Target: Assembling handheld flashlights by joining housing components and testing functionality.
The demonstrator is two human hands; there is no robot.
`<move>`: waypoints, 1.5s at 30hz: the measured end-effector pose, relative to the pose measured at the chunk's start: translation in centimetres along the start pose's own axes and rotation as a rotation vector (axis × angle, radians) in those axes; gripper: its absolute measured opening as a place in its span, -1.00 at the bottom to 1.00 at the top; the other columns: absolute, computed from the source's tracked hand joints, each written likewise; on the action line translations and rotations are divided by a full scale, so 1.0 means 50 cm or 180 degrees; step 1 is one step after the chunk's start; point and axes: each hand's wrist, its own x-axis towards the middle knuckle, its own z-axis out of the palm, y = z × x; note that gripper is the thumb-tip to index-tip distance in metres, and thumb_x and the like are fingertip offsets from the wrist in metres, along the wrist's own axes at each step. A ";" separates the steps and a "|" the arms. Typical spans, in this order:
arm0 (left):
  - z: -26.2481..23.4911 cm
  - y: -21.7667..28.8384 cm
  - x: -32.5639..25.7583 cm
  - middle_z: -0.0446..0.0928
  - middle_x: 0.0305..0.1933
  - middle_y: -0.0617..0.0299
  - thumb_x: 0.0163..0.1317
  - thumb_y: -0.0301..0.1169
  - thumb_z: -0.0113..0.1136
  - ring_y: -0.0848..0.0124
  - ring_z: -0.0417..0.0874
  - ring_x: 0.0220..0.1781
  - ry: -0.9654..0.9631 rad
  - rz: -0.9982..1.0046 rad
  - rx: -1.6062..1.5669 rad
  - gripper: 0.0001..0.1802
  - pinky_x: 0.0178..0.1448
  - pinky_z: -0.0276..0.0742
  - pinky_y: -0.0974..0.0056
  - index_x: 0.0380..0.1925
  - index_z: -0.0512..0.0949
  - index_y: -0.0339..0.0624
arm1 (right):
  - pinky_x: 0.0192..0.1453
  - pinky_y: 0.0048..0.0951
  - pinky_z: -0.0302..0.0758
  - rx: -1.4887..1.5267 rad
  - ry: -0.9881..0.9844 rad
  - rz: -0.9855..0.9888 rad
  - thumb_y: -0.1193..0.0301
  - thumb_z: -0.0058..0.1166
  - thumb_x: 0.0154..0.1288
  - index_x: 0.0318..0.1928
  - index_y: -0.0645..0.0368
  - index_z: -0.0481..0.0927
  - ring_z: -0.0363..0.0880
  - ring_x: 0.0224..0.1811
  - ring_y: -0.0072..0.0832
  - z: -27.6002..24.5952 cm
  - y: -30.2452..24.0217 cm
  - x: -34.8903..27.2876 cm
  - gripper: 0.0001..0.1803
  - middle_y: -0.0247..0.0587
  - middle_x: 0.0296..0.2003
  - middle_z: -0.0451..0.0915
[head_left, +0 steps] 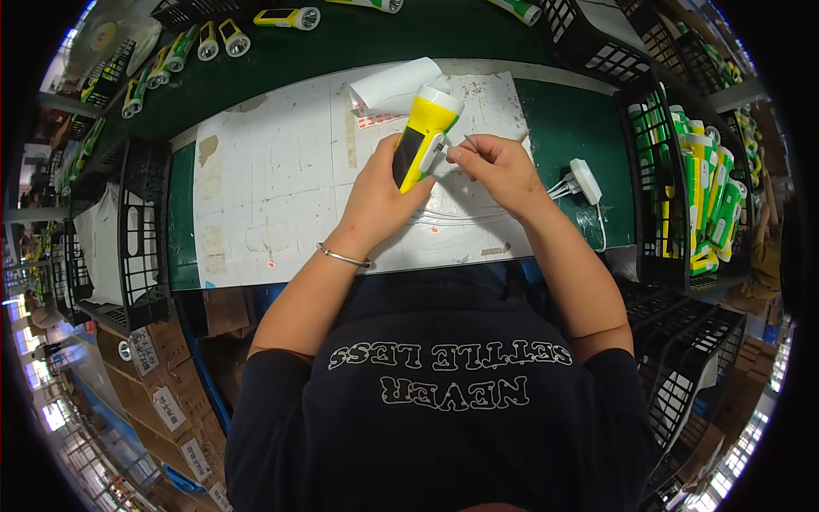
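A yellow-and-white flashlight [417,136] with a dark panel on its face stands tilted in my left hand [375,192], lamp end pointing away from me. The fingers of that hand wrap its lower body. Close against the flashlight's right side, my right hand [499,171] pinches thumb to fingers. A small piece with a metallic look shows at its fingertips, and a thin dark tip sticks up above them; I cannot tell what they are. Thin white cables [465,217] pass under my hands across the white work sheet [281,183].
A white charger block [585,181] sits right of the sheet with cables. Behind the flashlight lie a curled white paper [397,85] and a red-and-white strip [381,121]. More flashlights [287,18] line the far edge. Black crates flank me; the right crate [662,183] holds several green-and-yellow flashlights.
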 end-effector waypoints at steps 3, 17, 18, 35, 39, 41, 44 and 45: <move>0.006 -0.008 0.000 0.44 -0.01 -0.06 -0.01 -0.32 0.25 0.04 0.52 -0.03 0.0203 0.0224 0.0302 -0.35 0.06 0.43 0.15 0.09 0.25 -0.24 | -0.42 -0.70 0.26 0.0061 0.0137 -0.0121 0.30 0.12 0.22 -0.36 0.25 0.59 0.31 -0.51 -0.79 0.005 -0.003 -0.006 -0.77 -0.50 -0.57 0.45; 0.016 -0.014 -0.012 0.42 -0.12 0.00 0.07 -0.24 0.20 0.03 0.54 -0.18 0.0556 0.0589 0.1121 -0.38 -0.19 0.51 0.09 0.11 0.24 -0.19 | -0.47 -0.70 0.19 0.0149 0.0322 -0.0183 0.33 0.12 0.22 -0.44 0.24 0.54 0.27 -0.54 -0.80 0.028 0.015 -0.002 -0.78 -0.51 -0.59 0.42; 0.014 -0.016 -0.011 0.42 -0.10 -0.02 0.08 -0.23 0.20 0.01 0.53 -0.16 0.0550 0.0569 0.1075 -0.39 -0.16 0.50 0.08 0.11 0.24 -0.20 | -0.47 -0.70 0.19 0.0152 0.0321 -0.0193 0.33 0.12 0.22 -0.44 0.24 0.54 0.27 -0.54 -0.80 0.029 0.015 -0.003 -0.78 -0.51 -0.59 0.42; -0.077 0.015 0.066 0.20 0.29 0.17 0.25 0.07 -0.14 0.33 0.12 0.36 0.0129 0.0249 -0.1787 -0.29 0.35 -0.10 0.13 0.32 0.11 -0.04 | -0.40 -0.49 0.38 -0.1840 0.1710 -0.2217 0.20 0.26 -0.03 -0.32 0.23 0.56 0.49 -0.49 -0.51 -0.169 -0.095 -0.135 -0.64 -0.24 -0.49 0.51; -0.170 -0.037 0.125 0.25 0.24 0.10 0.27 -0.16 -0.04 0.30 0.23 0.29 0.0819 0.0216 -0.0766 -0.44 0.35 0.05 0.23 0.23 0.24 -0.16 | -0.29 -0.29 0.46 -0.2820 0.3493 -0.0364 -0.14 0.06 0.08 -0.23 0.17 0.60 0.59 -0.37 -0.21 -0.447 -0.107 -0.209 -0.42 -0.03 -0.40 0.60; -0.196 -0.079 0.175 0.26 0.22 0.03 0.20 -0.17 0.09 0.26 0.31 0.21 0.0941 0.0207 -0.0227 -0.42 0.28 0.20 0.26 0.18 0.30 -0.19 | -0.19 -0.11 0.43 -0.4012 0.3625 0.0812 -0.23 -0.08 0.11 -0.19 0.19 0.56 0.55 -0.24 0.01 -0.565 -0.062 -0.269 -0.32 0.12 -0.33 0.58; -0.218 -0.150 0.296 0.26 0.15 -0.10 0.03 -0.15 0.26 0.14 0.35 0.13 0.0719 -0.0269 0.0550 -0.33 0.23 0.28 0.21 0.15 0.34 -0.16 | -0.12 -0.04 0.42 -0.4325 0.3680 0.1337 -0.24 -0.10 0.11 -0.20 0.31 0.54 0.52 -0.20 0.10 -0.665 0.036 -0.346 -0.25 0.24 -0.30 0.56; -0.220 -0.199 0.347 0.22 0.18 -0.14 -0.03 -0.16 0.28 0.09 0.33 0.16 0.0836 -0.0279 0.0818 -0.30 0.24 0.28 0.18 0.14 0.35 -0.15 | -0.05 -0.08 0.41 -0.4139 0.3666 0.1642 -0.24 -0.09 0.11 -0.10 0.31 0.53 0.51 -0.13 0.09 -0.667 0.044 -0.353 -0.22 0.25 -0.23 0.55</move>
